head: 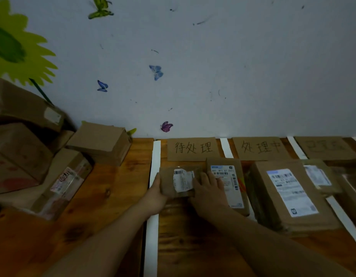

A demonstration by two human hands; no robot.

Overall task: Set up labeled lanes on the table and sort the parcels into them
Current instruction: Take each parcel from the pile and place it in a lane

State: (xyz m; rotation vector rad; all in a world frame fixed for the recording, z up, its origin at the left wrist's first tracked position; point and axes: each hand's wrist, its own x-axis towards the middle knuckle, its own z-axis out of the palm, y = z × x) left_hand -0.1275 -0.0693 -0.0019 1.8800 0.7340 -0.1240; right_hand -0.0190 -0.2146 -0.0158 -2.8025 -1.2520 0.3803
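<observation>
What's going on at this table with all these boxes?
A person is sorting parcels into lanes marked off by white strips on a wooden table. The left hand and right hand hold a small parcel in the first lane, below its cardboard sign. Other parcels lie in the lanes to the right; a pile of boxes waits at the left.

Matt brown cardboard parcel [179,181] — white paper label — on grainy wooden table [117,188].
</observation>
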